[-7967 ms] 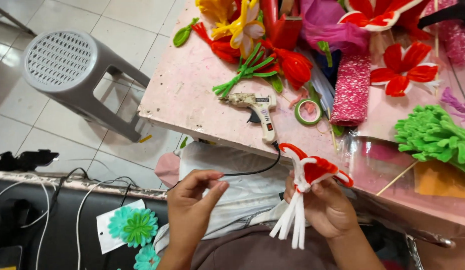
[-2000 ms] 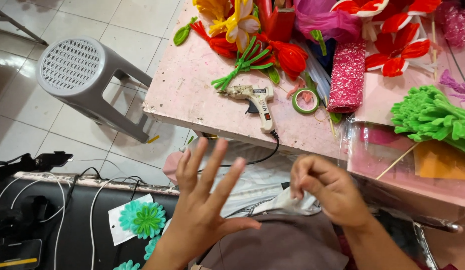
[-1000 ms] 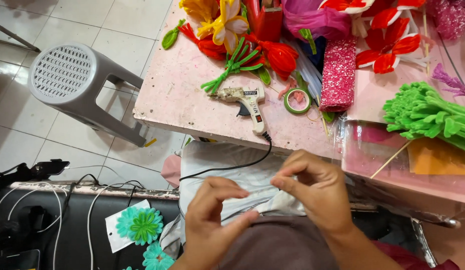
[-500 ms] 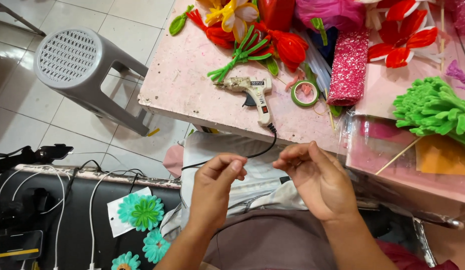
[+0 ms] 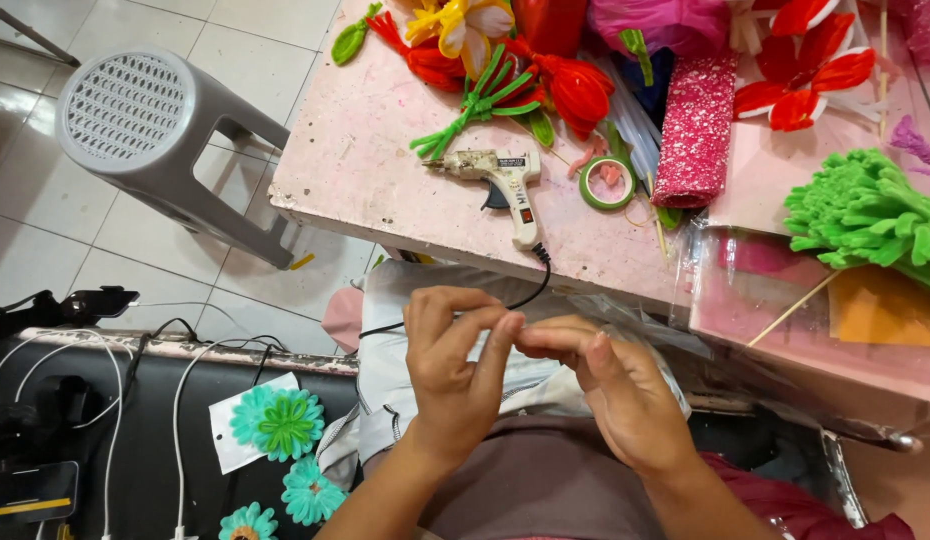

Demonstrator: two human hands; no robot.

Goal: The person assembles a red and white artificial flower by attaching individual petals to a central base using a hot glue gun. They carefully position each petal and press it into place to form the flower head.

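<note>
In the head view, the left hand (image 5: 453, 375) and the right hand (image 5: 617, 392) meet fingertip to fingertip over the lap, just below the near edge of the pink table (image 5: 385, 180). The fingers of both are curled and pinched together at the point of contact; whatever lies between them is too small or too hidden to make out, so I cannot tell whether they grasp anything.

Nearest on the table is a cream hot glue gun (image 5: 497, 175), lying on its side with its nozzle pointing left and its black cord (image 5: 530, 290) dropping over the table edge toward the hands. Beside it to the right lies a green tape roll (image 5: 607, 183), then a pink glitter roll (image 5: 693, 130) standing on end. Green pipe cleaners (image 5: 475, 105) and red fabric flowers (image 5: 575, 88) crowd the far side. At the right, a green fringed bundle (image 5: 870, 215) sits over clear plastic sheeting (image 5: 755, 290).

A grey plastic stool (image 5: 155, 140) stands on pale floor tiles left of the table, with bare floor around it. Lower left, teal paper flowers (image 5: 275, 425) rest on a white card.
</note>
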